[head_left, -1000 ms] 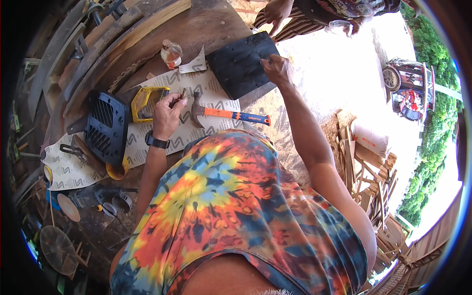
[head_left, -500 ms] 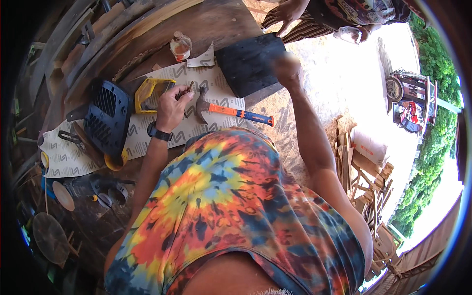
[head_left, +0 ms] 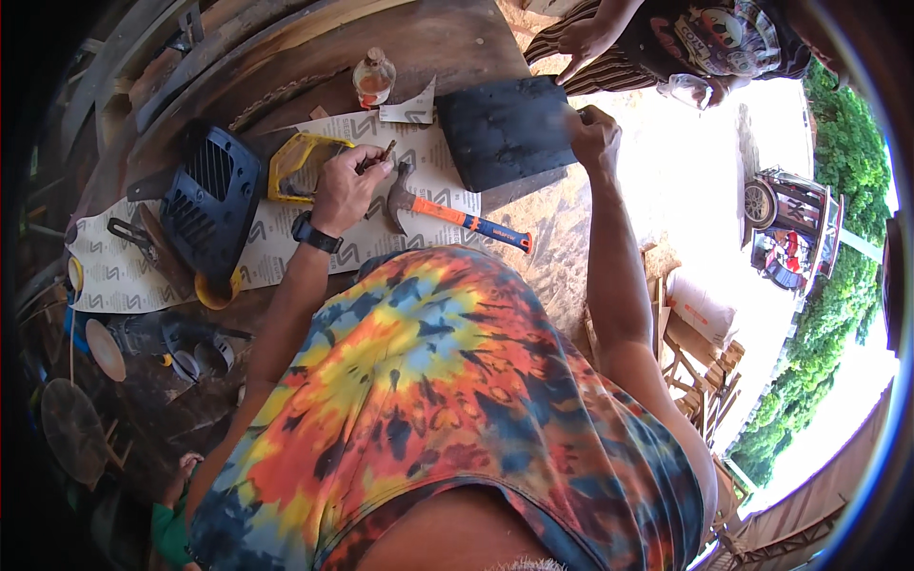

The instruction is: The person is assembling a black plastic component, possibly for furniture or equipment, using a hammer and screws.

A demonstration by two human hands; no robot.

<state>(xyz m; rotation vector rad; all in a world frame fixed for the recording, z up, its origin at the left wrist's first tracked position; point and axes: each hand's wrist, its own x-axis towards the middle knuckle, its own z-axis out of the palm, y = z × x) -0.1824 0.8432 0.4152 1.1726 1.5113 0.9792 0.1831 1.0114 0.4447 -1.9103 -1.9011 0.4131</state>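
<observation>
My left hand [head_left: 345,190], a dark watch on its wrist, pinches a small brownish piece [head_left: 389,149] too small to make out. It hovers over a printed paper sheet [head_left: 267,249], between a yellow D-shaped frame [head_left: 278,171] and a claw hammer [head_left: 464,219] with an orange and blue handle. My right hand [head_left: 598,143] is closed at the right edge of a flat black board [head_left: 505,133]; blur covers part of that edge. Another person's hand [head_left: 588,40] points a finger down at the board's far right corner.
A glass jar [head_left: 373,78] stands beyond the paper. To the left are a dark slotted plastic panel [head_left: 214,209] and a power tool [head_left: 157,343]. Wood scraps [head_left: 700,376] lie at right. A green sleeve [head_left: 169,533] shows at lower left.
The view has shifted, so the table things sit slightly differently. Another person's hand and green sleeve have come in at lower left. Both my hands keep their grips.
</observation>
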